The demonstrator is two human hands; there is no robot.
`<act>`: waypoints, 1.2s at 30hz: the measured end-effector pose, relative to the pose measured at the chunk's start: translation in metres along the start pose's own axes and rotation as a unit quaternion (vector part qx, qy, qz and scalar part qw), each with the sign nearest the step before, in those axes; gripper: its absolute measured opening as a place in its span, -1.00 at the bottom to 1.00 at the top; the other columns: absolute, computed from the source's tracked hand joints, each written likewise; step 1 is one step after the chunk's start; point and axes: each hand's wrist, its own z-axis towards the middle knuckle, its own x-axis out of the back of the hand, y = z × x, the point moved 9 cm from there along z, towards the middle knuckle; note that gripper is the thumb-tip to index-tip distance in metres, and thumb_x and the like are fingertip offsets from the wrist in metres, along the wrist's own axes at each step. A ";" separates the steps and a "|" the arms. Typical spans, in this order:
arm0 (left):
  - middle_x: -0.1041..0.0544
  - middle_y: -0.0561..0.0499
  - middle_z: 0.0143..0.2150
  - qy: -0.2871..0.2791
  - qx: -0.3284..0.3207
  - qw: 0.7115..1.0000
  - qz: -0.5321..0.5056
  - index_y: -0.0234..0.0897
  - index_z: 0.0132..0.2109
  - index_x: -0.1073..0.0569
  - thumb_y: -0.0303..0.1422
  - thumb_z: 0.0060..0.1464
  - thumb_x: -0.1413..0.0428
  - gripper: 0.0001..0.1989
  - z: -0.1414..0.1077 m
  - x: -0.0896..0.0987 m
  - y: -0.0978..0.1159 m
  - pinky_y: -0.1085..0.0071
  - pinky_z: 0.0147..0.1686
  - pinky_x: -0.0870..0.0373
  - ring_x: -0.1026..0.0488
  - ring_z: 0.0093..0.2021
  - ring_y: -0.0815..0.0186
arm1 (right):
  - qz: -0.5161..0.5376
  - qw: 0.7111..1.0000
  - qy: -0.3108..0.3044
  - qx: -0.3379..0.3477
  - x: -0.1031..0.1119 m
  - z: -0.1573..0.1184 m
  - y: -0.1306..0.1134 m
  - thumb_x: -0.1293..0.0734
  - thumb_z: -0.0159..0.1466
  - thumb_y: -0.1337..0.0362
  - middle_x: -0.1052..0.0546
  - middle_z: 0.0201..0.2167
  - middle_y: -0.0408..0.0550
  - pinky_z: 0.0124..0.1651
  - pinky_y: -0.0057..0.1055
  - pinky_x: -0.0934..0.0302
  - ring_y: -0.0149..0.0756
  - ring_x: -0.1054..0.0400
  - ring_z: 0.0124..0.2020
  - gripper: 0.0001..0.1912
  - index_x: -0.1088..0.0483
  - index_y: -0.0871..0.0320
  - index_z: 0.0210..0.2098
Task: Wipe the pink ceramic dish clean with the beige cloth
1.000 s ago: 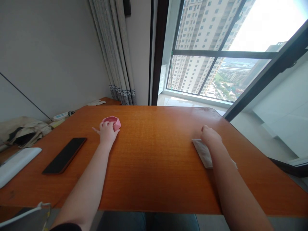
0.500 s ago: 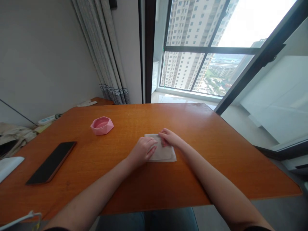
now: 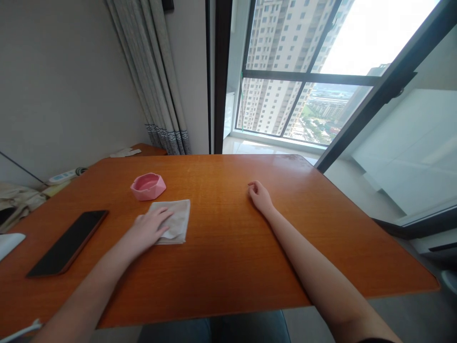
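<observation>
A folded pale cloth lies flat on the wooden table, left of the middle. My left hand rests on the cloth's left part, fingers stretched out over it and palm down, hiding that side. Well to the right, my right hand lies on the tabletop on its side. Its fingers are loosely curled in, with nothing visible in them, and it is apart from the cloth. Just beyond the cloth stands a pink faceted bowl, shaped like an ashtray.
A dark phone-like slab lies on the table at the left. Nearer the left edge are a white object and a white cable. A power strip and crumpled fabric sit beyond that edge.
The cloth has slid left across the table under my left hand, close to the pink bowl. My right hand has come off the cloth and lies a little farther right.
</observation>
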 end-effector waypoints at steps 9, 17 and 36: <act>-0.37 -0.17 0.16 0.112 0.113 0.986 -0.053 -0.17 0.00 -0.45 -0.34 -0.02 0.06 -0.59 -0.033 0.001 -0.127 0.00 0.08 -0.26 -0.32 0.13 -0.03 | -0.091 0.995 -0.027 0.015 0.000 -0.003 -0.011 -0.10 0.18 0.26 -0.38 -0.57 -0.19 -0.37 -0.44 -0.10 -0.33 -0.28 -0.48 -0.73 -0.38 0.11 -0.24; -0.49 -0.05 -0.08 0.214 -0.092 0.941 -0.246 -0.20 0.01 -0.34 -0.27 0.14 0.08 -0.69 -0.008 0.059 0.042 0.31 -0.11 -0.40 -0.45 -0.16 0.27 | -0.270 0.958 -0.053 0.085 -0.033 -0.021 -0.059 -0.10 0.25 0.33 -0.51 -0.24 -0.01 -0.22 -0.42 -0.14 -0.27 -0.36 -0.24 -0.76 -0.35 0.13 -0.20; -0.54 -0.06 -0.26 0.061 -0.235 0.964 -0.110 -0.25 -0.20 -0.40 -0.32 0.07 0.02 -0.82 0.099 -0.006 0.173 0.40 -0.29 -0.32 -0.48 -0.27 0.22 | -0.113 0.941 -0.192 0.254 -0.078 -0.042 -0.105 -0.15 0.23 0.40 -0.48 -0.18 0.01 0.02 -0.32 -0.17 -0.26 -0.32 -0.11 -0.72 -0.35 0.17 -0.10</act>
